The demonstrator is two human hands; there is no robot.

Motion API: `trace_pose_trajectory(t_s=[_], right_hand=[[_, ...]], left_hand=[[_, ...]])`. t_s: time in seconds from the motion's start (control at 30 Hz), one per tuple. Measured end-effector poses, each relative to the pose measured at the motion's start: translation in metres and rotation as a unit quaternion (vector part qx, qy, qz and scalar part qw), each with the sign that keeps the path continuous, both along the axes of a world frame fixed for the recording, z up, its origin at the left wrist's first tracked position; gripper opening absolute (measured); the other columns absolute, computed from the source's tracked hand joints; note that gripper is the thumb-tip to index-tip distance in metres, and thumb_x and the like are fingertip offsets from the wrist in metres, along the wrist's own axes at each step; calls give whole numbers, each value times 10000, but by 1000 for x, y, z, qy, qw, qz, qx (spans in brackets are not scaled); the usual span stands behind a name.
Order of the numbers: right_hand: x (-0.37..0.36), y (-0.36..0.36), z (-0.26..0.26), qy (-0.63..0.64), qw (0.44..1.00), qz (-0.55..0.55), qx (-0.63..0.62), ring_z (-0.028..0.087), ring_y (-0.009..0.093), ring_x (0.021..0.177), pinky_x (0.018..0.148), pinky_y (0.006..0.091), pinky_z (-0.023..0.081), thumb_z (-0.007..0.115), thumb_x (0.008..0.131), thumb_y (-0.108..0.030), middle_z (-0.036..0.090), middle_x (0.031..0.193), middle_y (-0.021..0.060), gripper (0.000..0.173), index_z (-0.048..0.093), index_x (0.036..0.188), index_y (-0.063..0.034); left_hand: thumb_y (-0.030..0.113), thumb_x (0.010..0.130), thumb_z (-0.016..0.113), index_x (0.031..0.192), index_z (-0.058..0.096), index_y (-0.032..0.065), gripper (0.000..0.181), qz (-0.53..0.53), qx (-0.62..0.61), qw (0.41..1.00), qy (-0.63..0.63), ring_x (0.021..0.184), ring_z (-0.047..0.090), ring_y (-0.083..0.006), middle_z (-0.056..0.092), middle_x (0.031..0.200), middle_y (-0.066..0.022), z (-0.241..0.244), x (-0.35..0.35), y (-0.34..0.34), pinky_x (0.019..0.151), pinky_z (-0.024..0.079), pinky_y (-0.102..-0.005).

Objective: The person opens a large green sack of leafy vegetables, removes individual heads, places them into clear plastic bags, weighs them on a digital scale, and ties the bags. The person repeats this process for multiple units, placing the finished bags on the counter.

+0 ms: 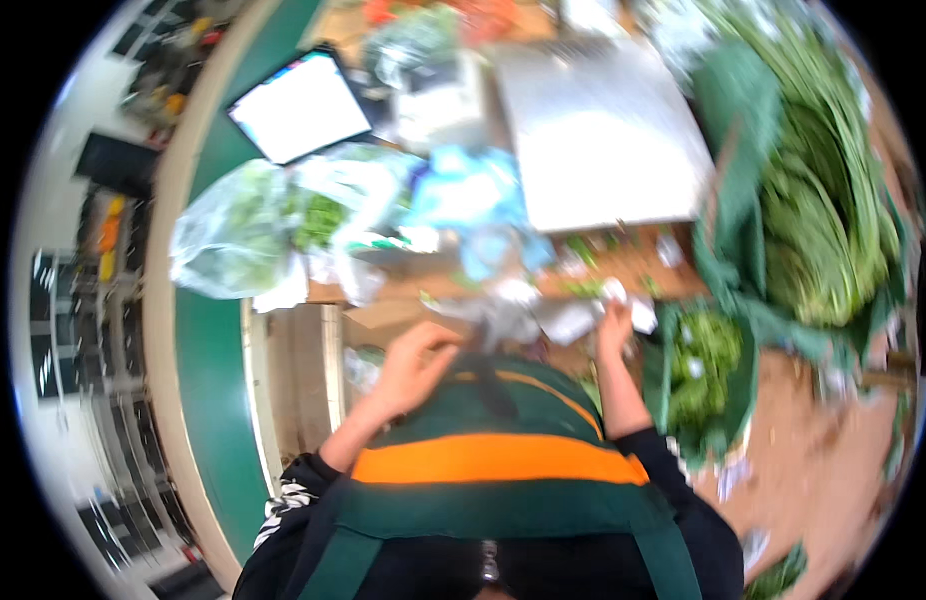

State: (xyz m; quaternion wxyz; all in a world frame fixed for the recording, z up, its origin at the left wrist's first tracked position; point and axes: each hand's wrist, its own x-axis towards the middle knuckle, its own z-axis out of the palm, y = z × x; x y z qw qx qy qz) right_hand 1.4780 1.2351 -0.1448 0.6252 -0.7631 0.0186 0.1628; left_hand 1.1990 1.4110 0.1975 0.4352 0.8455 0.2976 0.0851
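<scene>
My left hand hovers in front of the apron, its fingers loosely curled; nothing shows clearly in it. My right hand pinches a piece of white paper or film at the table's front edge. Between the hands lies more crumpled white and grey film, blurred. A crumpled blue plastic bag rests on the wooden table beyond them. Left of it, clear plastic bags hold leafy greens. A metal scale platform or tray stands at the back right.
A tablet-like screen stands at the back left. Green sacks of long leafy vegetables and smaller greens are on the right. Leaf scraps lie along the table's front. Loose leaves and litter are on the floor at lower right.
</scene>
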Motion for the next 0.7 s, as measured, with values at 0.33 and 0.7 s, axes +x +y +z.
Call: trace_pose_trajectory(t_s=[0.33,0.7], right_hand=[[83,3,-63,429,821,-221,304,652,292,1034,852,470,580,447,1022,-330,671,1175,89,366,622,1208,-69],[37,-36,-73,413,800,-57,431,627,204,902,844,320,502,510,1040,-199,666,1003,30,199,629,1150,-82]], left_hand=[[79,946,626,1062,688,3,153,87,60,994,-28,903,652,-187,680,992,-95,58,-18,113,796,518,-313],[137,892,629,999,711,24,176,276,160,948,-25,914,693,-242,725,947,-121,-8,-40,342,829,533,-365]])
